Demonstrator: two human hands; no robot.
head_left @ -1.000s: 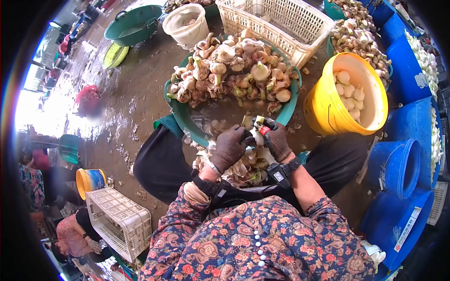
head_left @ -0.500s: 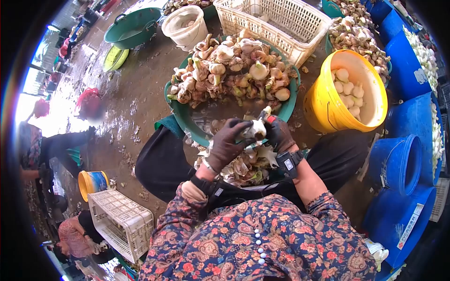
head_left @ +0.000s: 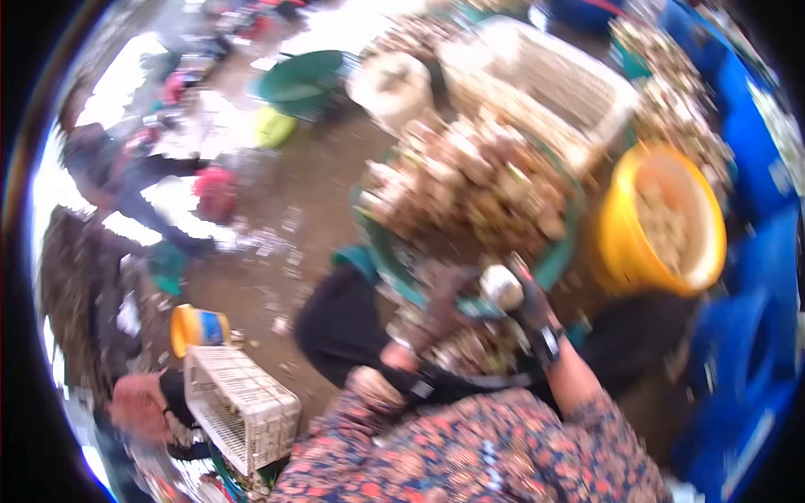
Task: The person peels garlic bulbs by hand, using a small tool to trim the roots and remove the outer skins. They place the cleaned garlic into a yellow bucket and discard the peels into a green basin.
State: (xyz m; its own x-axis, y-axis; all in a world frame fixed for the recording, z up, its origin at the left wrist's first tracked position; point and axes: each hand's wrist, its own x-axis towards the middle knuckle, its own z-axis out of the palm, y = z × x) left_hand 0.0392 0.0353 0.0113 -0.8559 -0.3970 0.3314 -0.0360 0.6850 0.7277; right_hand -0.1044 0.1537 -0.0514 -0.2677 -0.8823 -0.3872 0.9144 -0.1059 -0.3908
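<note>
A peeled white garlic bulb (head_left: 501,287) sits between my two gloved hands, over the near edge of the green basin (head_left: 563,267). My left hand (head_left: 443,312) has its fingers closed on the bulb's left side. Against the other side is my right hand (head_left: 534,308), curled around something small with a reddish bit near the fingertips, too blurred to name. Unpeeled garlic bulbs (head_left: 470,180) are heaped in the basin. Below my hands, loose garlic skins (head_left: 478,348) lie in my lap area.
On the right stands a yellow bucket (head_left: 616,243) with peeled bulbs inside, near blue tubs (head_left: 725,344). Behind the basin are a white bucket (head_left: 390,88) and a cream crate (head_left: 537,80). Another crate (head_left: 243,402), a small yellow pail (head_left: 199,329) and other people are at left.
The whole view has swung, so everything appears further right and lower, and blurred. The bulb now shows a rounder white side; both hands stay close around it.
</note>
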